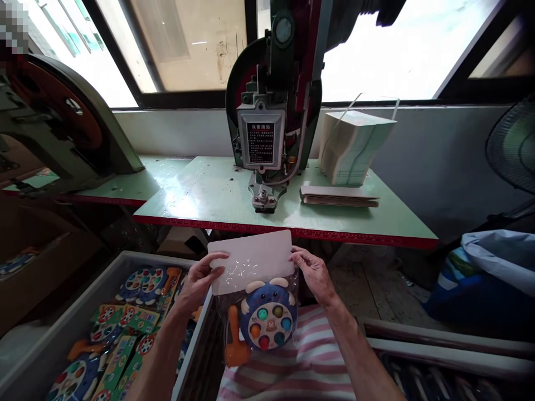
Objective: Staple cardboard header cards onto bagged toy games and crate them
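Between my hands I hold a white header card [251,256], folded or laid over the top of a clear plastic bag. My left hand [199,283] pinches the card's left edge, thumb in front. At the right edge, my right hand [311,273] grips the card and bag the same way. Inside the bag hang a blue animal-shaped toy [270,317] with coloured round buttons and an orange toy hammer [235,342]. The bag hangs over my lap, below the front edge of the green table [200,189]. Above it stands a stapling-type machine [263,139], its head near the table edge.
A grey crate [125,259] of packed toys stands at lower left. On the table's right are a tall stack of cards [351,147] and a smaller card pile [339,196]. Another machine [62,111] is left; a blue-white sack [480,278] and a fan [512,145] are right.
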A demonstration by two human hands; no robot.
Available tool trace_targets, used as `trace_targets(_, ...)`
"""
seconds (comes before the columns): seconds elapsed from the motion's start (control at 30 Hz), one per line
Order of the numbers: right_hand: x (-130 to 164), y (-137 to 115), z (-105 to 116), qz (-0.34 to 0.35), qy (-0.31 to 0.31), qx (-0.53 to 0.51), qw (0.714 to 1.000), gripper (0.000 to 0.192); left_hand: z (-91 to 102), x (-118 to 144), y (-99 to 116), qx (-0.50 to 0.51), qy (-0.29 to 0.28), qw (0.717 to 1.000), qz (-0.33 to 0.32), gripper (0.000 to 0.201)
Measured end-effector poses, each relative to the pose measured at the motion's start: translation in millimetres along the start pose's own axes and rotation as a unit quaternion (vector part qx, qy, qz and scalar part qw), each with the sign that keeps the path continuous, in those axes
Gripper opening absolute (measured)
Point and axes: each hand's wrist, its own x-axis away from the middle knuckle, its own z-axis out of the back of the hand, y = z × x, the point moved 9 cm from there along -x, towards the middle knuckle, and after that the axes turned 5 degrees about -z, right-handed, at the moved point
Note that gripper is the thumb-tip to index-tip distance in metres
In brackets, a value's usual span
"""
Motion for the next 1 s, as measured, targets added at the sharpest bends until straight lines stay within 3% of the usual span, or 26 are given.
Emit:
trace_targets(0.07,2,3,1,-0.012,0.006,0.023,1.000,0.040,-5.0,-1,1,0.034,0.011,0.999,0.004,0.060)
trace_targets(0.17,8,1,7,-0.005,0.047,0.043,0.998,0.042,-7.2,1,-13,0.092,0.083,0.992,0.015,0.089)
trace_targets(0.27,11,1,11,-0.006,0.069,0.046,0.997,0.041,-10.7,7,-39,0.091,0.116,0.987,0.067,0.068)
trace_targets(0.37,10,4,12,-0.014,0.069,0.035,0.997,0.041,-12.0,7,-45,0.100,0.106,0.987,0.067,0.048)
trace_targets(0.57,6,5,14,-0.016,0.072,0.034,0.997,0.044,-10.6,3,-29,0.125,0.101,0.987,0.029,0.042)
trace_targets(0.83,6,11,20,-0.017,0.107,0.049,0.993,0.043,-15.0,3,-41,0.135,0.153,0.978,0.037,0.039)
trace_targets(1.0,7,6,22,0.003,0.138,0.095,0.986,0.042,-14.6,0,-39,0.134,0.135,0.981,0.042,0.041)
